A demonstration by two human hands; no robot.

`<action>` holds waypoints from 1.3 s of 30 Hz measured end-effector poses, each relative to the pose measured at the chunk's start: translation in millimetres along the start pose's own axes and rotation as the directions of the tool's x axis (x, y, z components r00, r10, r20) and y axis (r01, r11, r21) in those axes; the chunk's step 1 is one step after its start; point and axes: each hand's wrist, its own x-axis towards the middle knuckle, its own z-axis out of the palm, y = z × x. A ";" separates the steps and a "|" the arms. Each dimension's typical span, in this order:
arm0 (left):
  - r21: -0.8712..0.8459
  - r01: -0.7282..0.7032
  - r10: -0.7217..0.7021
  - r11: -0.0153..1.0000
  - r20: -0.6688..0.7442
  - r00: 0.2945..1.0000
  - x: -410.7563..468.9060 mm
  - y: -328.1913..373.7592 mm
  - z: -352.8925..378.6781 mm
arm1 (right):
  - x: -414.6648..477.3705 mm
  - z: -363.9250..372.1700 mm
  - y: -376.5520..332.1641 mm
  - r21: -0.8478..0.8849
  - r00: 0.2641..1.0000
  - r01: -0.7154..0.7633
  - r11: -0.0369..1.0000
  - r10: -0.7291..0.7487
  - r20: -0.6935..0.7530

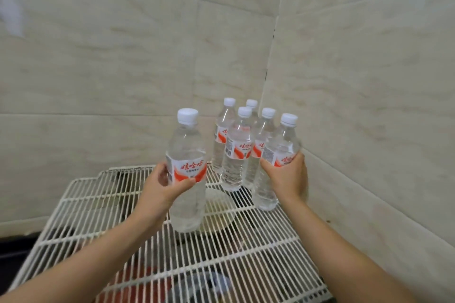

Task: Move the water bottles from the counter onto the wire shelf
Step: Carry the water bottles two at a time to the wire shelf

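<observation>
Each hand holds a clear water bottle with a white cap and a red and white label. My left hand [164,186] grips one bottle [187,155] upright, its base at or just above the white wire shelf [98,206]. My right hand [286,179] grips another bottle [278,152] at the shelf's right side, tilted slightly. Behind them several more bottles [235,152] stand upright in a cluster in the shelf's far right corner, close to the right-hand bottle.
Beige tiled walls [123,69] meet in a corner right behind the bottles and run along the shelf's right edge. Under the wire shelf, a round pale dish [219,206] and dark and red objects show through. The shelf's left and near parts hold nothing.
</observation>
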 end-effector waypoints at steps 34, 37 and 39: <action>0.279 0.051 -0.058 0.959 0.018 0.998 43.0 -51.8 121.2 | 0.0 20.8 77.3 -0.165 0.964 0.264 0.950 -0.256 0.071; 0.443 0.070 -0.078 0.894 -0.001 0.997 33.8 -49.6 106.9 | -5.8 15.9 70.5 -0.153 0.792 0.540 0.828 -0.561 -0.241; 0.534 0.099 -0.076 0.840 -0.065 0.995 22.7 -47.2 87.7 | -8.7 13.6 66.2 -0.177 0.611 0.720 0.671 -0.734 -0.295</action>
